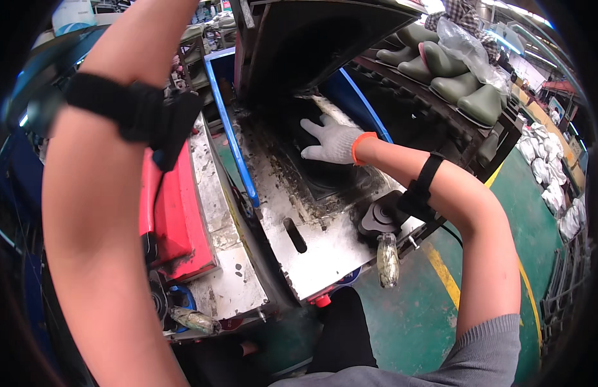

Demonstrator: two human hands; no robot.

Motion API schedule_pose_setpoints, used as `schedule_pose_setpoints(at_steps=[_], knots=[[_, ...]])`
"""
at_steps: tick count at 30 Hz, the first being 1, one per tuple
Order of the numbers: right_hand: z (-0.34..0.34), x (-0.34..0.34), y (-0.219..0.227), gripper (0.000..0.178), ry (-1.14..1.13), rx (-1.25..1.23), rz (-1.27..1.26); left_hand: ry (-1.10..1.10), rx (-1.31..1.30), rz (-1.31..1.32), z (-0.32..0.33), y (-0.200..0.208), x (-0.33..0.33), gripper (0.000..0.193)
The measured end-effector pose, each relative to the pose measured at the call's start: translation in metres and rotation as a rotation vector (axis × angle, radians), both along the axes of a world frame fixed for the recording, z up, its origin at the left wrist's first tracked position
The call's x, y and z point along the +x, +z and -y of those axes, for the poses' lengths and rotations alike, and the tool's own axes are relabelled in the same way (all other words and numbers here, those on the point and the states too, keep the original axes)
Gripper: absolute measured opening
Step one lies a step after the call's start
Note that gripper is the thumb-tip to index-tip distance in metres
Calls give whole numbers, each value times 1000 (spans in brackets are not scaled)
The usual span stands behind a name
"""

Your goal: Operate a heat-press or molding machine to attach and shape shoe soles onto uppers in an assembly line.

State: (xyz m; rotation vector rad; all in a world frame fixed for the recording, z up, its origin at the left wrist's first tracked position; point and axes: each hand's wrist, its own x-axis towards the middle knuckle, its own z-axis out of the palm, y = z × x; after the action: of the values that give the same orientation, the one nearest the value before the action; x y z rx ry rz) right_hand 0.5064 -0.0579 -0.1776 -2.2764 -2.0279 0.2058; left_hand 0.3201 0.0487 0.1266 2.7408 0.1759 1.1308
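Observation:
My right hand (332, 142), in a white knitted glove with an orange cuff, reaches into the machine with its fingers apart. It is over or on a dark, flat black bed (318, 180); whether it touches cannot be made out. Above it a dark lid or upper plate (299, 51) is tilted up. Blue side rails (226, 122) flank the bed, and a worn pale metal plate (312, 258) with a slot lies in front. My left forearm, wearing a black strap (111, 106), goes up past the top edge, so my left hand is out of sight.
A lever with a taped handle (388, 261) juts from the front right, near a red button (321, 300). A red machine part (179, 219) stands at left. Green rubber boots (463, 90) fill a rack at right. White bundles (544, 151) lie beyond the green floor (402, 322).

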Motion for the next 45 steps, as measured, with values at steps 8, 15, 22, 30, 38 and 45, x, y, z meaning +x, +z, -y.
schedule_pose_setpoints(at_steps=[8, 15, 22, 30, 38, 45], knots=[[0, 2, 3, 102, -55, -100, 71, 257, 146, -179, 39, -6, 12, 88], [41, -8, 20, 105, -44, -105, 87, 96, 161, 28, 71, -88, 4, 75], [29, 3, 2, 104, 54, -35, 118, 147, 315, 82, 87, -142, 2, 63], [38, 3, 6, 107, 21, -95, 70, 140, 281, 65, 84, -144, 1, 65], [176, -19, 50, 61, 167, 250, 35, 146, 326, 107, 112, -170, -7, 69], [271, -88, -6, 33, 389, 531, -112, 62, 335, 177, 145, -253, -10, 71]])
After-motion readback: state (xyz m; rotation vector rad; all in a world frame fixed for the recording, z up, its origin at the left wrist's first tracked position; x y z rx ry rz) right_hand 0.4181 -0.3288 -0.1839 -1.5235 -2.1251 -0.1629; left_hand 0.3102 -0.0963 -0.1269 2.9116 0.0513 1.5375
